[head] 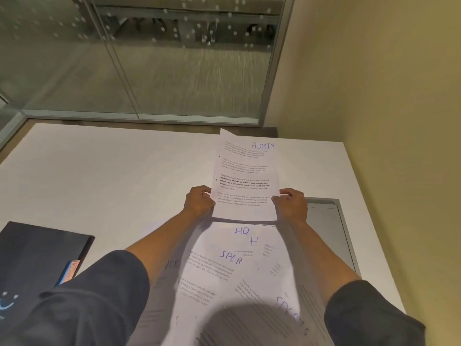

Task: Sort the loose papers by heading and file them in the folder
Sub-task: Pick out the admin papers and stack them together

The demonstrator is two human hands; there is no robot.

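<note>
Loose papers [239, 278] (perhaps overlapping) below ADMIN sheet [245, 176], both hands gripping.

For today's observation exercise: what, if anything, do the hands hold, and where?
Both hands, left and right, pinch the ADMIN sheet by its lower side edges.

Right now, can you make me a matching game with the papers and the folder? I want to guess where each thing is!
Things:
1. White sheet headed ADMIN
2. White sheet headed HR
3. Dark closed folder
4. Grey recessed panel

Places:
A. In the tabletop, by the right hand
B. Held up in both hands, left hand included
C. On the table, far left
D. Flat on the table, below the held sheet

Pairs: 1-B, 2-D, 3-C, 4-A
</note>
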